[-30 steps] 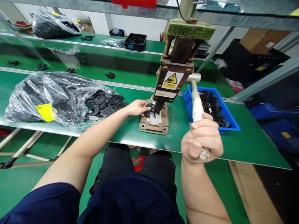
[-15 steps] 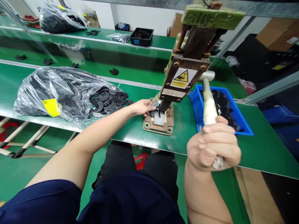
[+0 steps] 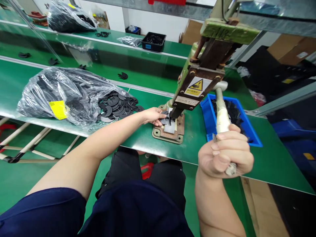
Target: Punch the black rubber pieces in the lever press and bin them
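**Hand press on the green bench, part held under the ram**

A long workbench (image 3: 148, 141) topped with a smooth green mat is seen running across the view, with a second green shelf level behind it and cardboard boxes stacked off to the right. On the left of the bench a big crinkly clear plastic bag (image 3: 61, 95) with a yellow label is laid on its side, and flat black crescent-shaped parts (image 3: 116, 105) are spilled out of its open mouth in a loose pile.

Near the middle a manual press (image 3: 197, 79) is stood on a worn, rusty-looking metal base plate (image 3: 170, 131); its top is chipped green paint, and a yellow warning sticker is stuck on the brown head. Just right of it a blue plastic bin (image 3: 209, 118) filled with black pieces is set, touching or nearly touching the press side.

The press lever (image 3: 222, 115), pale and scuffed, is gripped near its lower end by the right hand (image 3: 225, 156), with all fingers wrapped tight around it in a closed fist.

The left hand (image 3: 154, 116) is stretched out to the press base, and a thin flat black part (image 3: 166, 115) is pinched at its fingertips. That part is held right at the fingertips, on the base plate and directly beneath the dark punch tip, so the piece lies between the fingers and the tool.
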Demonstrator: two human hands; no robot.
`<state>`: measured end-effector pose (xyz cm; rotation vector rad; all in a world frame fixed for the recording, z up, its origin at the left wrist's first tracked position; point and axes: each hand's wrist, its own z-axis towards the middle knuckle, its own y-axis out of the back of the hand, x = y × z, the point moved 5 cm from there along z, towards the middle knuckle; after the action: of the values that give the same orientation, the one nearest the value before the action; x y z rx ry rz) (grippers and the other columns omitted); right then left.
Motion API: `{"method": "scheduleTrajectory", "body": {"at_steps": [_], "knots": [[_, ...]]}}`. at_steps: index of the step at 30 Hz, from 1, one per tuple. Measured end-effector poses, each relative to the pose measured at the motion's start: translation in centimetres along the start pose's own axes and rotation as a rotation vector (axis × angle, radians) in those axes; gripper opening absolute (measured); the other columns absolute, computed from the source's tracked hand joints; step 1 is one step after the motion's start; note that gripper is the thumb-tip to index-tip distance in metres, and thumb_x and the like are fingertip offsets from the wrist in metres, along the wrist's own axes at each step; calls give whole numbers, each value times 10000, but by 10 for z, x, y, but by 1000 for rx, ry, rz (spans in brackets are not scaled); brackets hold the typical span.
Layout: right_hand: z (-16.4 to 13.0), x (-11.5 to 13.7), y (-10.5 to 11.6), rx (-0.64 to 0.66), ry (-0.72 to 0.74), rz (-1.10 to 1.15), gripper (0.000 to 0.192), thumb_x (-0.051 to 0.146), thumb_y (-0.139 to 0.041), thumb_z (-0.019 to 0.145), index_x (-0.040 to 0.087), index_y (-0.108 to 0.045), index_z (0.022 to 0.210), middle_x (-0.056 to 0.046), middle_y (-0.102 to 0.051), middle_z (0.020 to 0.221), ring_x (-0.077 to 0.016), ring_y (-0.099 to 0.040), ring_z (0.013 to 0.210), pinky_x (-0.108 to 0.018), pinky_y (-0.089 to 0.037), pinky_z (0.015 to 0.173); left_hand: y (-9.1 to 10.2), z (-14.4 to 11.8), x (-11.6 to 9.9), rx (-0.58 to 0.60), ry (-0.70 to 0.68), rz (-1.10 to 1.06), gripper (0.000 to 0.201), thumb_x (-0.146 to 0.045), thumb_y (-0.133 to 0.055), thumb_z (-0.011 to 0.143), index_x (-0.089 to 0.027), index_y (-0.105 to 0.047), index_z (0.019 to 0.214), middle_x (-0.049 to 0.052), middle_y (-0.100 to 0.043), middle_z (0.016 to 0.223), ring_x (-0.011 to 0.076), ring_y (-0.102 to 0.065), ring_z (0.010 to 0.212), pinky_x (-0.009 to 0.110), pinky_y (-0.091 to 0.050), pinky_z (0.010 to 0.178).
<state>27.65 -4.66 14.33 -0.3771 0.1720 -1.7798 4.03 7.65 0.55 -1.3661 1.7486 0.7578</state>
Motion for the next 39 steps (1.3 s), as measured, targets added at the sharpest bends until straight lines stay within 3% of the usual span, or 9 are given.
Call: {"method": "scheduleTrajectory", "body": {"at_steps": [3,5,9,12,16,20,25,33,39], "knots": [[36,1,-10,73,29,56,167,460,-754,903,307,-721,958,48,-572,700,-126,-642,730,-451,-594,946,-1,0,5,14,-78,-46,247,-329,-813,956,-165,-629,947,34,-726,645,144,-728,506,153,-507,465],[69,1,-19,144,-13,75,365,487,-792,874,306,-746,1188,6,-709,965,-159,-705,886,-457,-593,976,-2,-5,8,1,-139,-100,273,-341,-807,963,-170,-599,921,33,-724,650,137,-725,509,143,-492,450],[99,-7,-23,196,-244,-9,543,388,-728,918,315,-623,1445,-17,-600,1469,-217,-667,1332,-389,-522,1109,1,-39,14,-33,-246,-186,378,-423,-842,927,-176,-558,901,30,-740,683,130,-723,518,158,-531,467],[56,-16,-13,191,-353,-82,483,310,-750,912,286,-641,1382,-37,-653,1349,-162,-700,1226,-343,-552,1065,2,-78,19,-5,-344,-198,481,-531,-872,868,-182,-543,898,20,-729,662,145,-724,516,174,-538,457],[-62,-18,-20,632,-757,-27,353,306,-788,888,224,-690,1217,-49,-761,1049,-155,-748,943,-322,-637,858,-1,-125,27,64,-411,-204,545,-626,-862,829,-191,-540,896,0,-701,627,153,-707,496,207,-558,458],[-132,12,-30,750,-901,26,275,374,-772,903,231,-708,1128,-56,-777,1034,-177,-748,910,-347,-638,840,-12,-151,37,99,-410,-185,532,-643,-836,835,-203,-541,884,-10,-688,617,138,-674,473,216,-554,458],[-148,27,-31,664,-945,12,142,356,-737,926,231,-669,924,-13,-713,910,-148,-678,839,-321,-583,822,-25,-166,45,98,-389,-158,450,-573,-816,875,-217,-542,858,-31,-666,608,107,-628,458,186,-489,444],[-144,40,-22,596,-924,-28,152,371,-708,938,241,-636,902,-12,-692,884,-155,-668,822,-320,-572,784,-42,-164,55,158,-339,-181,454,-595,-796,902,-214,-549,920,-6,-689,596,136,-651,436,195,-494,428],[-148,42,-14,646,-896,-94,134,383,-619,994,250,-603,978,-18,-704,878,-151,-676,758,-306,-584,699,-52,-159,55,241,-262,-298,500,-599,-848,856,-193,-559,900,-12,-673,572,110,-618,407,180,-486,429]]}}
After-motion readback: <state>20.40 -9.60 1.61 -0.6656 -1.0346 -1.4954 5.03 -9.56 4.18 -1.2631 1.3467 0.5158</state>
